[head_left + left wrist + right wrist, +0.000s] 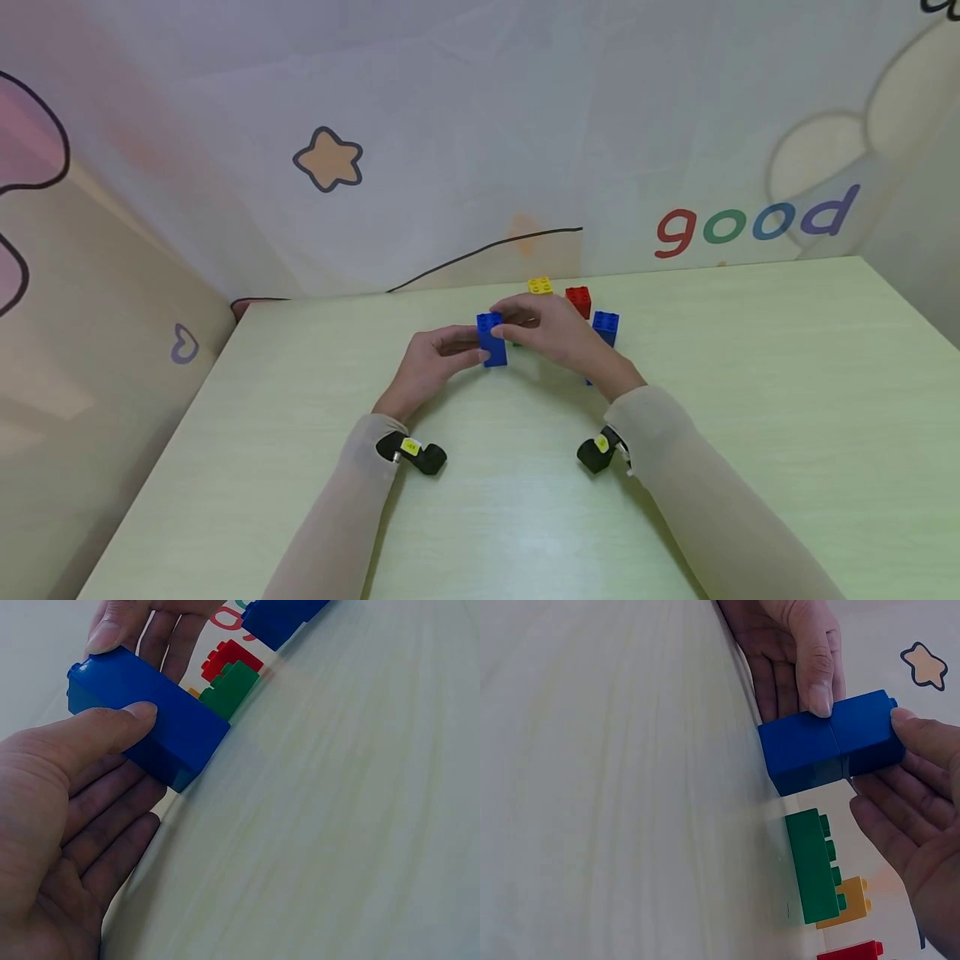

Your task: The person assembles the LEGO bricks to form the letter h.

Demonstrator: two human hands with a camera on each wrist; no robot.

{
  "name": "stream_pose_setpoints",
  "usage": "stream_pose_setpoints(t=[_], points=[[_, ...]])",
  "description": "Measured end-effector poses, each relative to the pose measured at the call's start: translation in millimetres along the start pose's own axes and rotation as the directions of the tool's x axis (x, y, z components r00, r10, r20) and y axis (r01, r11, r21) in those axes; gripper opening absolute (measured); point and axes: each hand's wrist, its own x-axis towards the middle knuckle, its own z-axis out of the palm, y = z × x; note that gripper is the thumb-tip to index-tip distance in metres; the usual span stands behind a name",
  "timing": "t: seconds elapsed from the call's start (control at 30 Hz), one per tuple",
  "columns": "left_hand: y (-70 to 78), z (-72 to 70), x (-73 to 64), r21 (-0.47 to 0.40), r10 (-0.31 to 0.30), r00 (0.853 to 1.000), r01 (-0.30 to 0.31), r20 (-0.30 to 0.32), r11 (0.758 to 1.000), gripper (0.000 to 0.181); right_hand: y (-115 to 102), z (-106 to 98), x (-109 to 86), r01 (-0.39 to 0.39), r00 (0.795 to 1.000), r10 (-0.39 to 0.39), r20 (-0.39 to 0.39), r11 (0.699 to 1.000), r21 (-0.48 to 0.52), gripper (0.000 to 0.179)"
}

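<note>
Two blue toy building bricks [492,348], joined end to end as a small tower with a seam across the middle, stand upright on the table between the hands. My left hand [427,367] grips the tower from the left, its thumb [124,724] across the front face and its fingers behind. From the right, my right hand [558,333] pinches the upper brick near its studs, thumb [922,739] on one side and fingers on the other. Just behind the tower sits a green brick [811,866], mostly hidden by the right hand in the head view.
A yellow brick [540,286], a red brick [578,300] and another blue brick [606,327] stand beyond the right hand. A bit of blue shows beside the right wrist. The pale green table [480,533] meets a printed cloth backdrop [465,150] at its far edge.
</note>
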Motion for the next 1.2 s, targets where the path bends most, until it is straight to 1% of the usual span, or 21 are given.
stream_pose_setpoints(t=[0.27, 0.63, 0.93, 1.2], points=[[-2.0, -0.4, 0.3, -0.015, 0.003, 1.0, -0.003, 0.007, 1.0, 0.036, -4, -1, -0.9, -0.02, 1.0, 0.02, 0.015, 1.0, -0.018, 0.044], [-0.3, 0.1, 0.3, -0.005, -0.007, 1.0, 0.007, 0.007, 1.0, 0.035, -8, -6, -3.8, 0.006, 0.999, -0.005, 0.035, 0.999, -0.032, 0.043], [0.3, 1.0, 1.2, 0.016, -0.027, 1.0, 0.027, -0.004, 0.999, 0.037, -10, -24, -12.7, 0.057, 0.998, -0.057, 0.013, 0.997, -0.049, 0.041], [0.3, 0.7, 1.2, 0.019, -0.031, 1.0, 0.031, -0.001, 0.999, 0.036, -11, -42, -22.6, 0.086, 0.996, -0.087, -0.012, 0.992, -0.097, 0.038]])
